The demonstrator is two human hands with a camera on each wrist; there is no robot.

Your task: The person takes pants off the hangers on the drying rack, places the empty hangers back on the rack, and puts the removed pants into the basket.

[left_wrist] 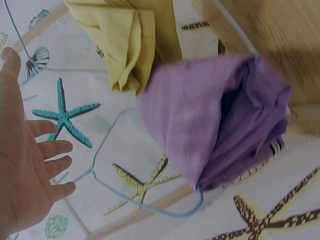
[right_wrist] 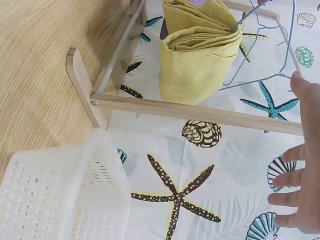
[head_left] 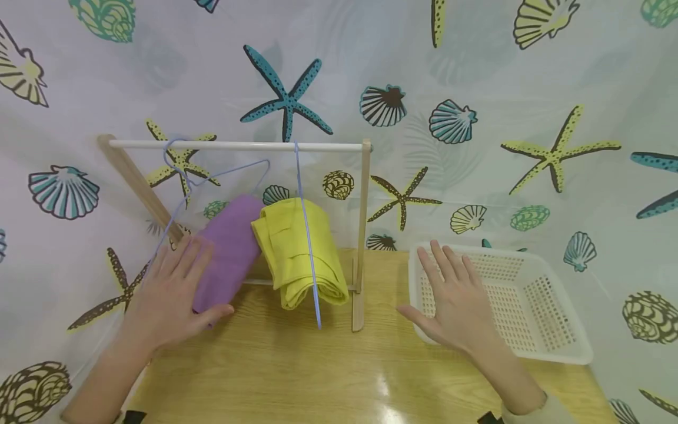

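Observation:
On a small wooden rack with a white rod (head_left: 238,145) hang two blue wire hangers. A folded purple cloth (head_left: 228,253) drapes over the left hanger (head_left: 175,218); a folded yellow cloth (head_left: 302,253) hangs on the right hanger (head_left: 307,235). My left hand (head_left: 169,294), fingers spread, is in front of the purple cloth and overlaps its lower left side in the head view. In the left wrist view that hand (left_wrist: 30,160) holds nothing. My right hand (head_left: 455,300) spreads its fingers over the left part of a white plastic basket (head_left: 551,306) and also holds nothing.
The rack's right post (head_left: 362,218) stands between the yellow cloth and the basket, its foot (head_left: 358,312) on the wooden table (head_left: 254,377). A sheet printed with shells and starfish (head_left: 477,70) hangs behind and at both sides.

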